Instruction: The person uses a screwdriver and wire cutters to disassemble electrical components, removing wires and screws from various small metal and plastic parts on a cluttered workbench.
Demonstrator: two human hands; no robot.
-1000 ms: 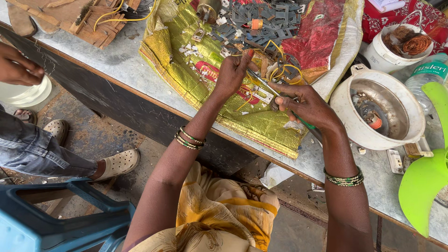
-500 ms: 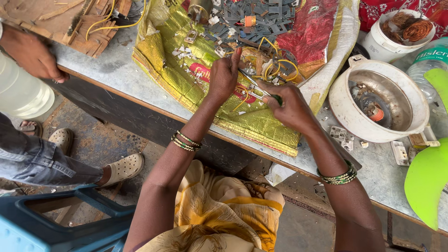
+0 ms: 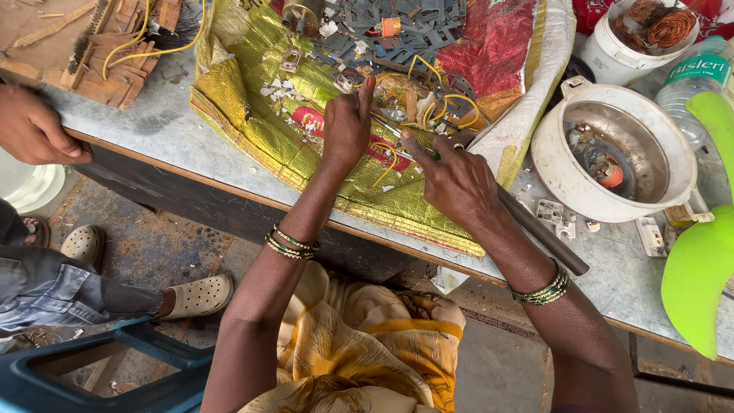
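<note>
Workbench: rod (image 3: 535,229) in right hand (image 3: 459,180), diagonal.

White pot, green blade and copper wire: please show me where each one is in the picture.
White pot (image 3: 552,164): head view, on its left outer wall.
Green blade (image 3: 699,268): head view, on the middle of its wide flat part.
Copper wire (image 3: 671,27): head view, on the coil inside the white tub.

view: head, single camera | position: worn above the person, close over the work | facing: steeply down and forward across the tabletop (image 3: 183,145) edge | near: lap and forearms at the bottom | far: tabletop's back at the top | shared: none, one view only
</note>
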